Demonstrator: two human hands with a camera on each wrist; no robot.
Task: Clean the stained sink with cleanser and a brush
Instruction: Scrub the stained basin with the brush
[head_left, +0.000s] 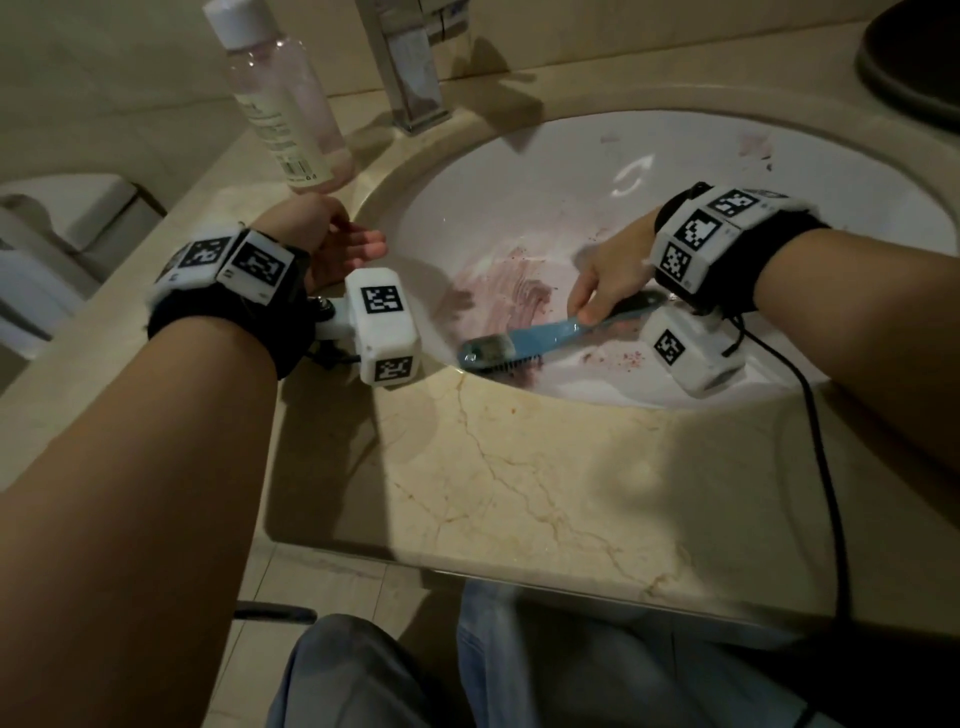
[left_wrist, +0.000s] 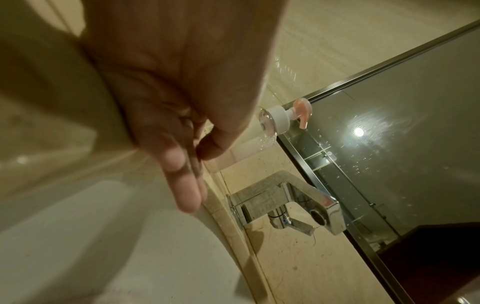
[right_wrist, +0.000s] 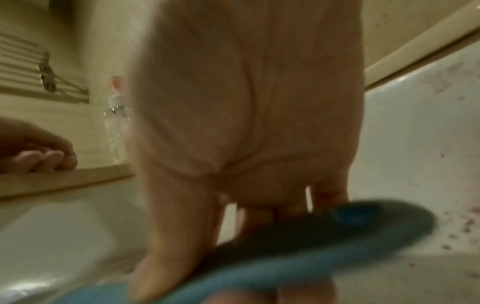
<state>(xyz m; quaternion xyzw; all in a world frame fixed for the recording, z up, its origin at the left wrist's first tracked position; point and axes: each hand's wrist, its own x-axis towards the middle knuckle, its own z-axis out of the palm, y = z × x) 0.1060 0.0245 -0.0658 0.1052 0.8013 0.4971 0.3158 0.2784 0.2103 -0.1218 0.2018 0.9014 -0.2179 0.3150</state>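
Right hand (head_left: 605, 275) grips blue brush (head_left: 524, 340) handle, bristle head down on pink-smeared near wall of sink (head_left: 545, 171); left hand (head_left: 332, 244) flat, fingers straight together on sink's left rim; cleanser bottle (head_left: 283, 98) upright on counter (head_left: 519, 467) behind it, faucet (head_left: 410, 78) beyond

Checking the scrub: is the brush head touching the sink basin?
Touching. The head view shows the brush bristles pressed onto the sink wall near the front rim, held by the right hand.
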